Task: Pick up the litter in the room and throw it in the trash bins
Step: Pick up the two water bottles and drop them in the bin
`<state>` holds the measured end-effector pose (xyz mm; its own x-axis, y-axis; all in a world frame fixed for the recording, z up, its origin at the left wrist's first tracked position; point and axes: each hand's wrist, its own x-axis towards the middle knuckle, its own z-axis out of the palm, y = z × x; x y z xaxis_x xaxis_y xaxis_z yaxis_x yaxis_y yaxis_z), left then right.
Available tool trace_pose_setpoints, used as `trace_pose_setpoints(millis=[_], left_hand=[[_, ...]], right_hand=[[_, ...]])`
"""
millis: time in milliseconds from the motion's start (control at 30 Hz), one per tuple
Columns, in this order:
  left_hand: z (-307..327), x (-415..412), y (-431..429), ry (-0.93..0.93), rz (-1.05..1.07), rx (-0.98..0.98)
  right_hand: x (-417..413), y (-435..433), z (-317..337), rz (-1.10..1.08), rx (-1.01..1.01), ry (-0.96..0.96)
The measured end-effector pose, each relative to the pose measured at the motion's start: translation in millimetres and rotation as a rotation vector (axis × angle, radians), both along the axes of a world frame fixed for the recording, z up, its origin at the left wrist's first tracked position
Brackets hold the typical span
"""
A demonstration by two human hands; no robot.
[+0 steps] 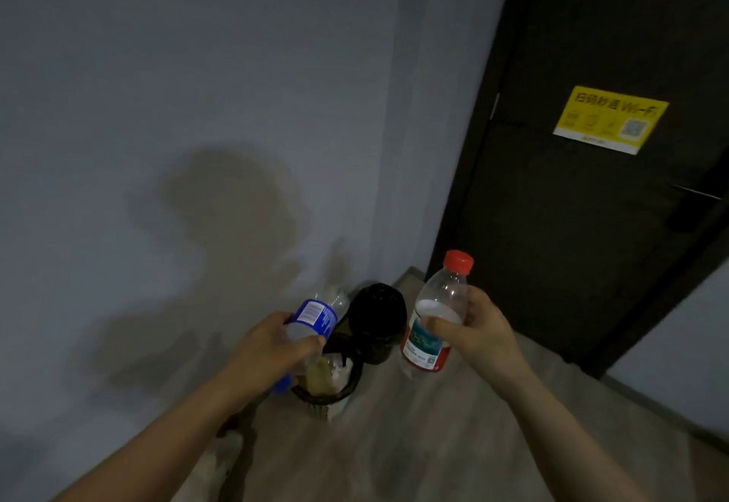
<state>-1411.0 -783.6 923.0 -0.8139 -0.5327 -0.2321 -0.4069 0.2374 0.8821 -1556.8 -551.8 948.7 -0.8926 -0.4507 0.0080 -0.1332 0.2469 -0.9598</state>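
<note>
**Two bottles held above the bins in the floor's far corner**

The left hand is wrapped round the middle of a blue-labelled bottle, fingers and thumb curled tight about its clear plastic body. The bottle is tilted, blue cap low and base high, and hangs directly over the nearer bin.

The right hand grasps a red-capped bottle, thumb across the front and fingers behind. This bottle is clear, ribbed plastic with a red and teal label. It is held nearly upright and well apart from the first bottle, to the right of both bins.

The nearer bin is a pale basket with a black bag folded over its rim; crumpled pale litter lies inside. The farther bin is round and dark, also black-lined, and the two touch or nearly touch.

Both stand on the grey, wood-grained floor at its far corner, against the smooth pale wall and near the dark door. The door carries a yellow sticker.
</note>
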Motion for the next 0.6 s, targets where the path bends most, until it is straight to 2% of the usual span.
trace_pose_setpoints(millis=[333,600], left_hand=[[-47,-102,-22,-0.241,0.193,-0.104],[-108,-159,-68,-0.393,0.259,0.013]], right_hand=[[-142,-38,-53,0.168,0.09,-0.114],[-208,-86,-106,0.197,0.184,-0.181]])
